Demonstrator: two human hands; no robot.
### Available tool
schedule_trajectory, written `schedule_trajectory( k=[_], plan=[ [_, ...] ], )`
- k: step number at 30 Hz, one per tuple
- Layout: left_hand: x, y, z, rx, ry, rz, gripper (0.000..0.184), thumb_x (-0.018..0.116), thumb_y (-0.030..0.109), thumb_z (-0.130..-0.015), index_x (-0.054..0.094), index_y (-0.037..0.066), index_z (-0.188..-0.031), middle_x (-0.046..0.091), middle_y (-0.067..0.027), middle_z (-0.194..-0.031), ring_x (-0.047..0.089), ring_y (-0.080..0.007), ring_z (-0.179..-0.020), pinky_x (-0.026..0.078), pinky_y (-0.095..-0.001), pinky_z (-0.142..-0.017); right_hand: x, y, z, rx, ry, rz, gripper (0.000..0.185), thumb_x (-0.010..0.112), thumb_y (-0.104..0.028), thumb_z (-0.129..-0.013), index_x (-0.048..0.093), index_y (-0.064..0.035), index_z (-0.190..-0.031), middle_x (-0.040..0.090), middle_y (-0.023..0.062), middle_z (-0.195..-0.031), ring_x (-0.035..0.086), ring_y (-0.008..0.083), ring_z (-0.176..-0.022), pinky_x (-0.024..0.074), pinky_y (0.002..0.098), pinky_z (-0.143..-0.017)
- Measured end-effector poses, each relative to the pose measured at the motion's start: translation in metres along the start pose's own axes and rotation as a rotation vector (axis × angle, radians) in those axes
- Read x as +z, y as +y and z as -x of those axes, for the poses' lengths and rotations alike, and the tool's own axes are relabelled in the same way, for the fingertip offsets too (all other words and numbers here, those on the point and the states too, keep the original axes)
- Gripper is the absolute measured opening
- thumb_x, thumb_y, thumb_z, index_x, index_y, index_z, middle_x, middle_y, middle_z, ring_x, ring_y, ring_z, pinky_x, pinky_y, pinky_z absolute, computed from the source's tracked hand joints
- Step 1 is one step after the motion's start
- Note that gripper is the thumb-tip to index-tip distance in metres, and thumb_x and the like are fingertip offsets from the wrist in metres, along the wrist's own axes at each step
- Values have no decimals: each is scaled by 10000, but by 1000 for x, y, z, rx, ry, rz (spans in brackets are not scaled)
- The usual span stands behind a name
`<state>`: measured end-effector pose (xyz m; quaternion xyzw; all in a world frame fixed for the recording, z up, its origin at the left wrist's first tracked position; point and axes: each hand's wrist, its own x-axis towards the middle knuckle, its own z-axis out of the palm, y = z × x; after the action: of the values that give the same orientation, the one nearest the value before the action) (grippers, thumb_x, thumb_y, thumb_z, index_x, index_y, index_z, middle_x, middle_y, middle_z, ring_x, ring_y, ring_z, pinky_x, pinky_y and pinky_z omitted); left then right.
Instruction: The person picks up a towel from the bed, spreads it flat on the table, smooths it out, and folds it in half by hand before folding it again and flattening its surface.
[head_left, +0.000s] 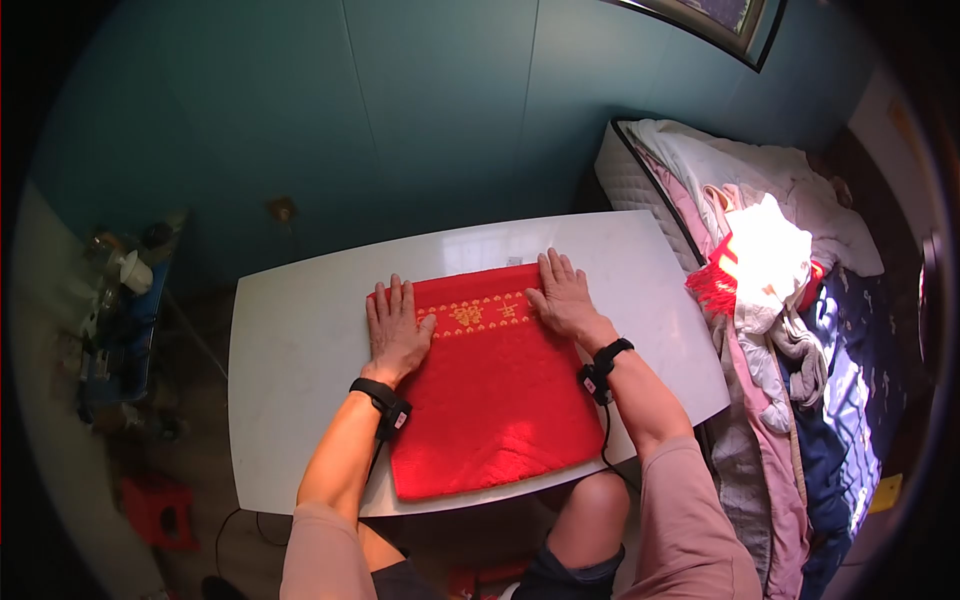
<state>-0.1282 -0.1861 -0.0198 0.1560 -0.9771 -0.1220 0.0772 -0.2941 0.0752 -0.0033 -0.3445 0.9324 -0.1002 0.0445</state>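
Note:
A red towel (490, 400) with a band of gold characters and small motifs near its far end lies flat on the white table (300, 400). It looks folded, and its near edge reaches the table's front edge. My left hand (398, 330) rests on the towel's far left corner, fingers stretched forward. On the far right corner lies my right hand (567, 298), its fingers extended and thumb spread inward over the gold band. Both palms press down on the cloth without gripping it. Each wrist wears a black strap with a small device.
To the right, a bed (650, 180) holds heaped clothes and bedding, with a red fringed cloth (713, 285) near the table. A cluttered side table (125, 330) stands at left, above a red stool (160, 510). The blue-green wall (430, 120) rises behind the table.

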Motion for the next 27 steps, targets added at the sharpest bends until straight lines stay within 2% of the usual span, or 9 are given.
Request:
schedule_trajectory(
  k=[1, 3, 6, 9, 13, 17, 21, 24, 27],
  plan=[
    [-4, 6, 5, 1, 6, -5, 766, 485, 428, -973, 239, -4, -1556, 159, -196, -1646, 87, -406, -1523, 32, -529, -1229, -1, -13, 1, 0, 46, 42, 764, 397, -509, -1009, 201, -35, -1576, 176, 159, -1651, 125, 338, -1533, 111, 539, -1220],
    [-7, 26, 21, 139, 33, -45, 754, 437, 413, -991, 184, 3, -1572, 94, -198, -1659, 30, -410, -1530, 13, -536, -1223, 13, -48, 10, -272, 115, 60, 763, 419, -506, -1007, 211, -38, -1573, 195, 170, -1643, 155, 369, -1522, 142, 566, -1205],
    [12, 41, 40, 68, -80, -55, 757, 450, 406, -986, 189, 4, -1571, 110, -195, -1657, 47, -406, -1529, 19, -537, -1223, 33, -102, 27, -432, 79, -112, 728, 429, -500, -1002, 302, -25, -1539, 269, 187, -1612, 208, 383, -1502, 167, 589, -1190],
    [23, 34, 51, 66, -80, -198, 786, 476, 439, -972, 199, 11, -1571, 137, -178, -1656, 72, -395, -1528, 17, -535, -1224, 44, -106, 39, -391, 7, -134, 747, 411, -525, -998, 292, -33, -1548, 262, 178, -1619, 193, 339, -1515, 124, 532, -1219],
    [9, 22, 57, -65, -31, -32, 813, 491, 488, -955, 232, 18, -1566, 182, -172, -1648, 83, -385, -1528, 16, -528, -1228, 35, -58, 44, -295, 36, -22, 740, 395, -521, -1003, 282, -40, -1554, 244, 159, -1631, 165, 302, -1527, 90, 479, -1234],
    [3, 27, 58, -74, -41, -48, 815, 473, 509, -962, 229, 20, -1567, 177, -169, -1649, 81, -379, -1529, 13, -531, -1228, 24, 6, 49, -109, 51, -49, 732, 392, -501, -1009, 263, -38, -1560, 220, 158, -1639, 167, 306, -1526, 99, 479, -1232],
    [3, 26, 57, -74, -36, -18, 804, 486, 492, -962, 246, 9, -1559, 171, -179, -1648, 85, -391, -1526, 16, -541, -1225, 6, 12, 55, 11, -22, 14, 732, 406, -482, -1014, 238, -32, -1566, 191, 165, -1646, 169, 337, -1523, 122, 516, -1220],
    [2, 34, 62, -92, -28, -59, 793, 516, 447, -958, 249, -4, -1553, 155, -194, -1647, 90, -413, -1520, 29, -556, -1221, 5, -21, 66, -30, 92, -42, 741, 428, -470, -1014, 218, -30, -1571, 175, 167, -1650, 159, 357, -1523, 147, 553, -1206],
    [6, 57, 91, 104, 44, -4, 779, 539, 386, -944, 252, -13, -1548, 147, -206, -1646, 99, -432, -1514, 39, -573, -1216, 17, -84, 93, -375, 82, -6, 774, 462, -487, -1000, 198, -43, -1577, 197, 176, -1641, 155, 359, -1523, 145, 554, -1209]
  ],
)
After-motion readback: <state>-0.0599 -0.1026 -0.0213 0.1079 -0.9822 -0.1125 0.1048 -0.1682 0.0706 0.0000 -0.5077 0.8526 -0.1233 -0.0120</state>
